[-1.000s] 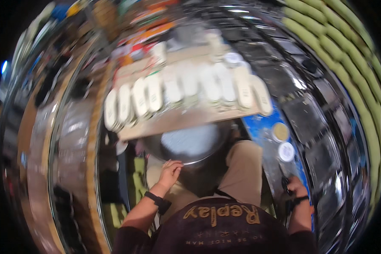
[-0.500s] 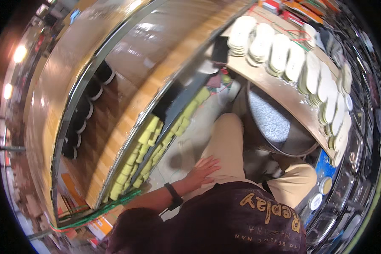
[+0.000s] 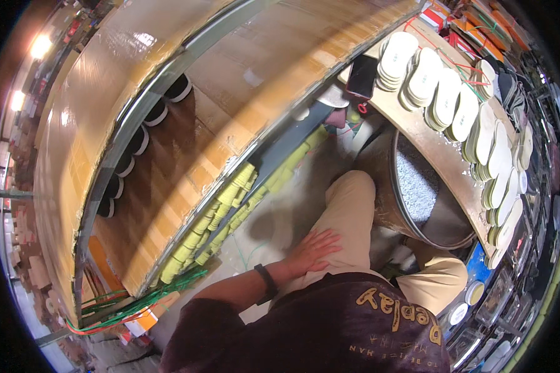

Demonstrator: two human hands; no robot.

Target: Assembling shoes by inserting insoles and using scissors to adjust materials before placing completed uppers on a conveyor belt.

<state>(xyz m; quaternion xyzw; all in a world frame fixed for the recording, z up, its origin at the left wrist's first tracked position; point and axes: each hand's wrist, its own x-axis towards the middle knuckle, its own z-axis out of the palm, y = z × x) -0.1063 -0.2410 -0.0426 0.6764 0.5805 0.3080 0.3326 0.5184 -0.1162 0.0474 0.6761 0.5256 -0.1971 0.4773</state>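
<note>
My left hand (image 3: 315,252) lies flat on the thigh of my beige trousers (image 3: 348,205), its fingers stretched out and apart. It holds nothing. A dark band (image 3: 266,281) circles that wrist. My right hand is out of sight. Ahead of my knees stands a large round bin (image 3: 386,180) with grey speckled material (image 3: 415,183) inside. Beyond it, a curved wooden board (image 3: 417,127) carries several stacks of white insoles (image 3: 443,99). At the board's left end a dark phone (image 3: 362,77) rests near a small red ring-shaped item (image 3: 363,108).
On my left runs a long cardboard-covered rack (image 3: 230,133), with several dark, white-edged shoes (image 3: 140,142) on its lower level. Yellow-green rolled pieces (image 3: 199,230) line a ledge beneath. Green cords (image 3: 162,292) hang at its near end. Round tins (image 3: 475,292) stand on a blue surface (image 3: 476,264) at right.
The whole view has shifted, so the rack, board and bin appear farther right, and the phone shows more clearly. My left hand stays on the thigh.
</note>
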